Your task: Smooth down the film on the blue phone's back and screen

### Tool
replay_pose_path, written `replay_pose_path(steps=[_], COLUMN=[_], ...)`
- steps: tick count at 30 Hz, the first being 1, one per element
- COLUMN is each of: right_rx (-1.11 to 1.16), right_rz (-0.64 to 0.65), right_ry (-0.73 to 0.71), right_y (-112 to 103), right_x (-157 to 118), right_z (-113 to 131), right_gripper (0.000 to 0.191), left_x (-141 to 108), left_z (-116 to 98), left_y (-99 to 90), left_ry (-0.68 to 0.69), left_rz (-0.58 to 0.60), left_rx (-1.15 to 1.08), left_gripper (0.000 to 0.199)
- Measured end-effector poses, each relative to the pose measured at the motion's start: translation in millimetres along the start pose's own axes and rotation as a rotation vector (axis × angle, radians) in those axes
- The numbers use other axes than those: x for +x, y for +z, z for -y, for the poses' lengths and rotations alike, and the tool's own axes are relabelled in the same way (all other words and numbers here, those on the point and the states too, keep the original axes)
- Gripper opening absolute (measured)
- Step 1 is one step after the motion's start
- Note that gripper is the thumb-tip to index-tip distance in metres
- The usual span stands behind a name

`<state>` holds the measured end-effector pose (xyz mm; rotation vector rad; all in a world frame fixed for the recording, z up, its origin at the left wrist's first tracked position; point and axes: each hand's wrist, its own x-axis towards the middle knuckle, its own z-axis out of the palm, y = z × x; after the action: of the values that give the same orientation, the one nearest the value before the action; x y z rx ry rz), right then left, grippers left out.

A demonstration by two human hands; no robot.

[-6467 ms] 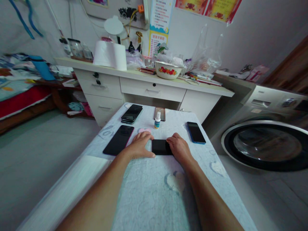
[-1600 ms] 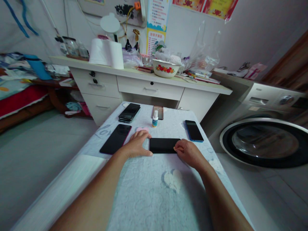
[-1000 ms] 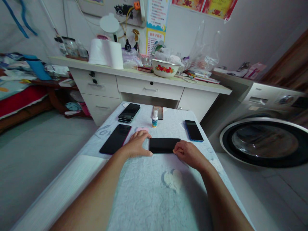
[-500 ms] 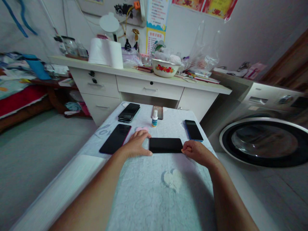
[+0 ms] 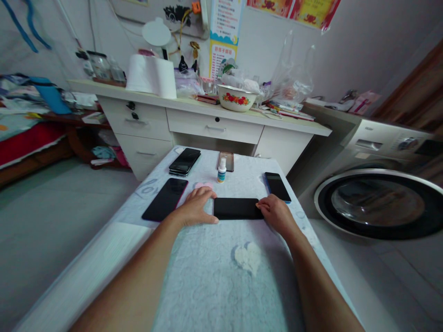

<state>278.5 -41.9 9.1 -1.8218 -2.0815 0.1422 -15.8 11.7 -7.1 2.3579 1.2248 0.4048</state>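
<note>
A black smartphone (image 5: 237,209) lies flat and sideways on the cloth-covered table. My left hand (image 5: 198,207) spans its left end, fingertips at the upper corner and thumb at the lower one. At the right end, my right hand (image 5: 277,214) has its fingers pinched together over the upper corner; whatever is between them is too small to make out. Behind the left fingers, a pink pad (image 5: 204,185) shows in part. A small white spray bottle (image 5: 222,171) with a blue label stands upright beyond the phone.
A phone with a pink edge (image 5: 166,200) lies left, a stack of phones (image 5: 185,161) behind it. To the right is a blue-edged phone (image 5: 278,186). A brownish phone case (image 5: 227,160) lies at the back. Beyond stand a white desk (image 5: 214,124) and a washing machine (image 5: 377,203).
My right hand has slid slightly left and up along the smartphone's right end, its fingers still pinched. The left hand and the phone stay in place.
</note>
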Motion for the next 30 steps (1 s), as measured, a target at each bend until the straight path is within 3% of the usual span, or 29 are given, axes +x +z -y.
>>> replay_pose_path(steps=[12,30], right_rx=[-0.003,-0.012], right_rz=[-0.082,0.115], right_ry=[0.038,-0.129], right_y=[9.6,6.5], right_x=[5.2,-5.4], right_z=[1.9,58.6], right_gripper=[0.025,0.024], left_x=[0.5,0.3], left_z=[0.0,-1.6], left_y=[0.3,-0.7], left_ry=[-0.004,-0.007], left_rz=[0.002,-0.005], left_rx=[0.002,0.010], left_gripper=[0.067,0.067])
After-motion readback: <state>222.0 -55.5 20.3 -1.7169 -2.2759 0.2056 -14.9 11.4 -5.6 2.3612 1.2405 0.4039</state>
